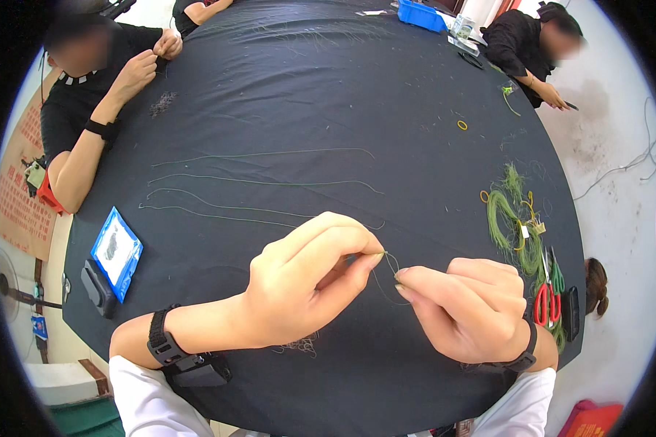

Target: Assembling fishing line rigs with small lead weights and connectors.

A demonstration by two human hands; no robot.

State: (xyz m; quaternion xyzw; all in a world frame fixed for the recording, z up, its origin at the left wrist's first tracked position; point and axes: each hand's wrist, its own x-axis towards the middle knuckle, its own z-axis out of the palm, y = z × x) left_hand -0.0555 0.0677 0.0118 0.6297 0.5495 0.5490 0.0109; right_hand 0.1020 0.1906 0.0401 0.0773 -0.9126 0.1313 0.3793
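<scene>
Since both hands work one thin green strand (391, 271), left hand (310, 280) & right hand (470, 309) fingers pinch it taut above desk (306, 95).

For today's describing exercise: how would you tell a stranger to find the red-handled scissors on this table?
Start at the big round black table and go to its right edge, near the person's right hand. Below the coil of green thread lie two pairs of scissors; the red-handled scissors are the ones nearer the hand, unlike the green-handled scissors beside them.
</scene>
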